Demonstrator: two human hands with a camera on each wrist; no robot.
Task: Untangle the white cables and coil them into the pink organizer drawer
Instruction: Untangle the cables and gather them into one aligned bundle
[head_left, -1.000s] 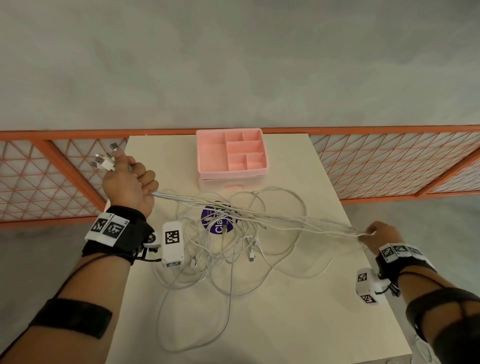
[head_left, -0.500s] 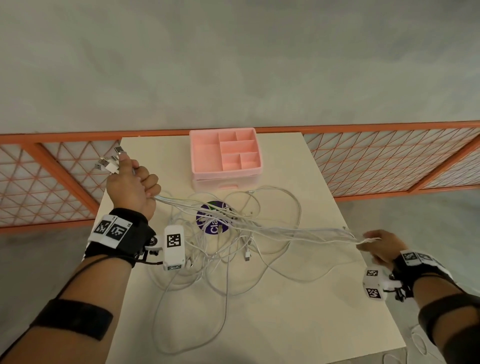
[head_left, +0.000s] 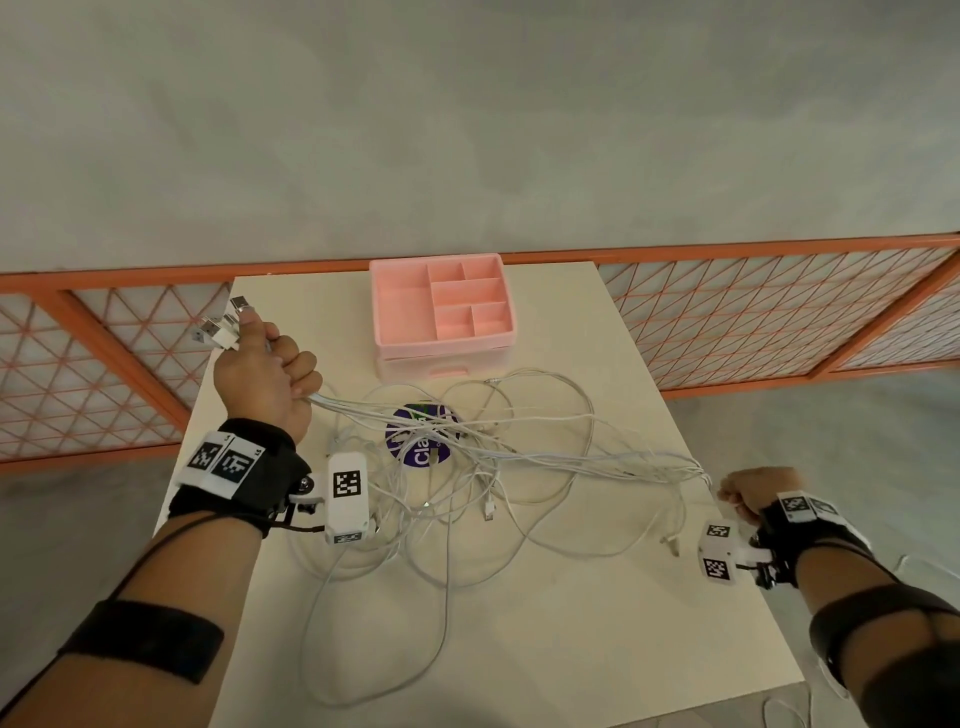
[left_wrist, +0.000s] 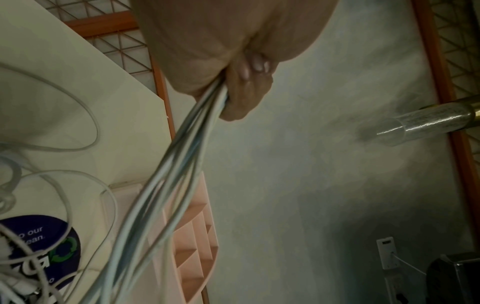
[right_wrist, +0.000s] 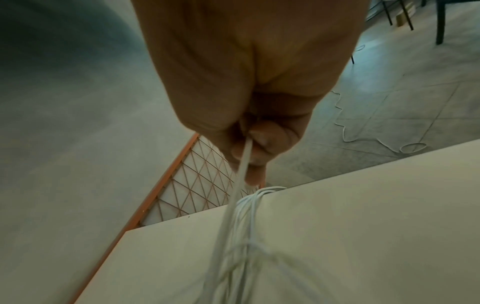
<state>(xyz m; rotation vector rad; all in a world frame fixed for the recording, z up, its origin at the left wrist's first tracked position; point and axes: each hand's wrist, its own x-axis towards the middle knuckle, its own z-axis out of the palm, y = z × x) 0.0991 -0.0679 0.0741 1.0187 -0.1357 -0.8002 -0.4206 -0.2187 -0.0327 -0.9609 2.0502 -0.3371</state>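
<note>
A tangle of white cables (head_left: 467, 483) lies in loops on the middle of the cream table (head_left: 545, 623). My left hand (head_left: 265, 374) is raised over the table's left edge, fist closed round a bundle of cables (left_wrist: 182, 156), their USB plugs (head_left: 221, 325) sticking out above the thumb. From that fist the strands run taut across the table to my right hand (head_left: 748, 496), just off the right edge, which pinches the cables (right_wrist: 244, 160) between thumb and fingers. The pink organizer drawer (head_left: 441, 306) stands at the far middle of the table, its compartments holding nothing.
A round purple sticker (head_left: 421, 441) lies under the tangle. An orange lattice fence (head_left: 779, 312) runs behind the table and along both sides. Another thin cord (right_wrist: 363, 133) trails on the grey floor to the right.
My right hand has drawn back toward me and right, past the table edge, pulling the strands farther out of the tangle. The left hand has held its grip and shifted slightly right.
</note>
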